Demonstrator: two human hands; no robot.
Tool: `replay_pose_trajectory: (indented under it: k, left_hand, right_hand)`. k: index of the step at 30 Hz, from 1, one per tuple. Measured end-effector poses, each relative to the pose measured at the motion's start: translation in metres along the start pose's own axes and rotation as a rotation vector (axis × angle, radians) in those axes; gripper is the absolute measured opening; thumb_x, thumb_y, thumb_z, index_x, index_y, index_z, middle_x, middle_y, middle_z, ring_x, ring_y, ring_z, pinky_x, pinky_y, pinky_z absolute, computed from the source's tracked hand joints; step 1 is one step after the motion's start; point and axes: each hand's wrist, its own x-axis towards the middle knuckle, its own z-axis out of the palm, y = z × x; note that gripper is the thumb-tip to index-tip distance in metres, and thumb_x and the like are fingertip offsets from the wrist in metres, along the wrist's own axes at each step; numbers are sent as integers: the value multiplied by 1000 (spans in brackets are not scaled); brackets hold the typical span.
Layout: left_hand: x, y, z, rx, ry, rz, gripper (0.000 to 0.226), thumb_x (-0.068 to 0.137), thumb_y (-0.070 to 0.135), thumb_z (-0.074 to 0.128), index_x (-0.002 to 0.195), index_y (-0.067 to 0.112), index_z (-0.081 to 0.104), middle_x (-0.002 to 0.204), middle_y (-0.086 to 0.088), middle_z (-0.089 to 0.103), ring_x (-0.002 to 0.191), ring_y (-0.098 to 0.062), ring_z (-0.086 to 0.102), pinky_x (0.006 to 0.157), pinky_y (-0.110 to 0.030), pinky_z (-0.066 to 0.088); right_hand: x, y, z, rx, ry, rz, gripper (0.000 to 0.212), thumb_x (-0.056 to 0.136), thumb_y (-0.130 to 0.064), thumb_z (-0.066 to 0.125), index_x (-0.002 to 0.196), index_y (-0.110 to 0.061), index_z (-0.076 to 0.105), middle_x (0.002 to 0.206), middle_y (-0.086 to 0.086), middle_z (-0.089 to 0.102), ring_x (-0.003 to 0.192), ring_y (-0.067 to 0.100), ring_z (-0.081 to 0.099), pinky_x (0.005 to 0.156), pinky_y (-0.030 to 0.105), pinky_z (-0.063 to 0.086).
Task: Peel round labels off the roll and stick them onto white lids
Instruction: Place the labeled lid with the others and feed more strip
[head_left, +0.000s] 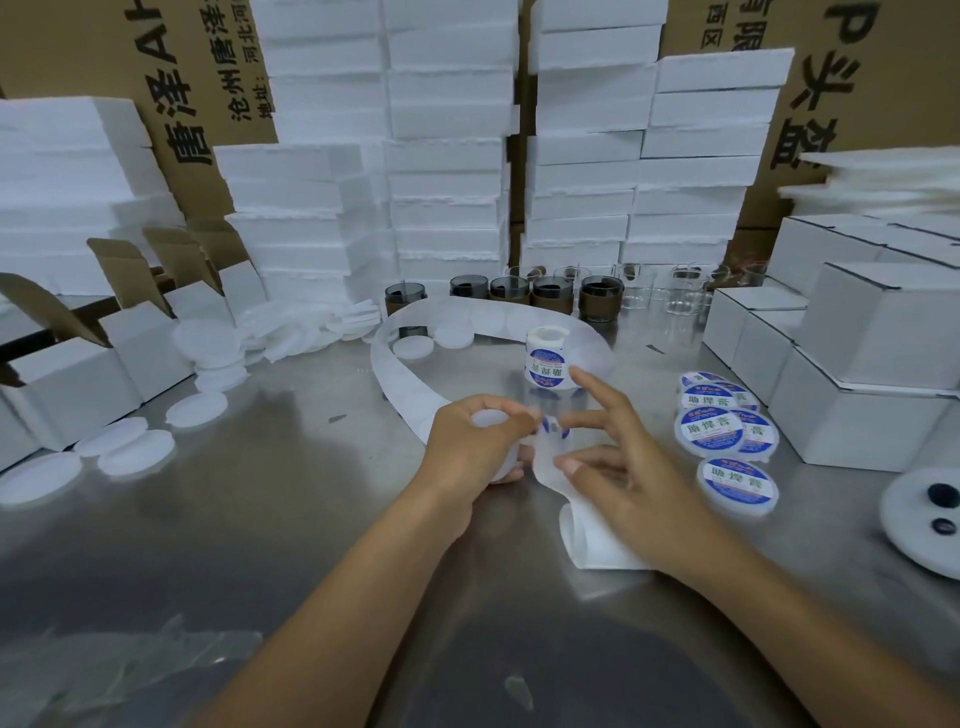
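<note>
My left hand (467, 447) grips a blank white lid (491, 418), fingers curled over its top edge. A partly peeled blue-and-white round label (553, 428) sits between the two hands, at my left fingertips. My right hand (628, 467) pinches the white backing strip (545, 467) between thumb and middle finger, just below that label, with the index finger raised. The label roll (545, 358) stands upright just behind the hands. Its spent strip (410, 384) loops round to the left and back. Several labelled lids (719, 428) lie to the right.
Blank lids (135, 449) lie scattered at the left beside open white cartons (72, 379). Closed white boxes (857, 415) are stacked at the right. Dark and clear glass jars (550, 293) line the back before foam-block stacks (447, 156). A white disc with dark buttons (930, 519) is at far right.
</note>
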Motion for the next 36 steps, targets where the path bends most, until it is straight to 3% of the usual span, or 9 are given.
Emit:
replay_pose_trajectory:
  k: [5, 9, 13, 17, 20, 24, 28, 31, 36]
  left_hand:
    - [-4, 11, 4, -371, -68, 83, 15, 88, 17, 61, 74, 14, 65, 68, -2, 66, 58, -16, 65, 52, -26, 53]
    - [-12, 4, 16, -579, -315, -162, 35, 92, 39, 51, 69, 15, 61, 69, -5, 66, 62, -20, 65, 71, -34, 49]
    - [-13, -4, 21, -591, -311, -280, 41, 93, 50, 45, 76, 14, 54, 69, -8, 70, 61, -20, 68, 69, -30, 50]
    - [-8, -8, 20, -592, -257, -338, 49, 95, 50, 39, 82, 7, 59, 69, -14, 68, 70, -26, 65, 75, -33, 52]
    - [-6, -8, 20, -572, -265, -359, 54, 97, 51, 32, 91, 6, 60, 70, -14, 70, 74, -27, 66, 77, -34, 52]
    - [-3, -11, 20, -562, -270, -375, 60, 97, 53, 27, 103, 3, 61, 85, -17, 71, 91, -29, 64, 82, -35, 52]
    - [-3, -12, 20, -601, -319, -382, 65, 98, 55, 21, 111, 4, 60, 110, -21, 64, 100, -30, 60, 96, -41, 43]
    - [-5, -13, 20, -609, -352, -389, 70, 97, 57, 21, 122, 0, 54, 99, -21, 63, 79, -27, 63, 84, -38, 47]
    - [-4, -13, 17, -605, -312, -397, 64, 97, 55, 25, 109, 1, 58, 107, -21, 62, 96, -28, 58, 95, -37, 43]
  right_hand:
    - [2, 3, 0, -24, -34, 48, 76, 90, 3, 42, 123, -63, 23, 119, -10, 54, 86, 9, 67, 89, 27, 46]
    - [6, 7, -2, 73, 8, 90, 72, 90, 7, 39, 120, -57, 30, 111, -13, 58, 89, 4, 65, 85, 24, 47]
    - [12, 5, -5, 241, 207, 185, 56, 92, 4, 39, 108, -49, 46, 101, 4, 58, 94, 22, 61, 84, 36, 50]
    - [11, -2, -12, 130, 387, 103, 34, 94, -14, 48, 94, -47, 57, 107, -5, 49, 97, 0, 54, 83, 15, 45]
    - [8, -9, -15, 143, 362, 42, 21, 90, -22, 55, 89, -42, 63, 108, -16, 51, 87, -13, 52, 70, -1, 39]
    - [5, -17, -18, 466, 277, 82, 15, 64, -42, 65, 74, -32, 71, 81, -11, 69, 74, 1, 60, 65, 15, 46]
    - [3, -20, -14, 759, 55, 200, 16, 54, -31, 72, 67, -22, 71, 73, 4, 67, 53, 8, 55, 49, 16, 46]
    - [1, -21, -8, 696, -12, 295, 23, 50, -27, 74, 70, -16, 68, 63, 4, 64, 41, 6, 42, 41, 14, 37]
    - [1, -20, -6, 576, -1, 378, 28, 55, -25, 72, 79, -10, 66, 65, -1, 68, 40, 6, 32, 40, 11, 31]
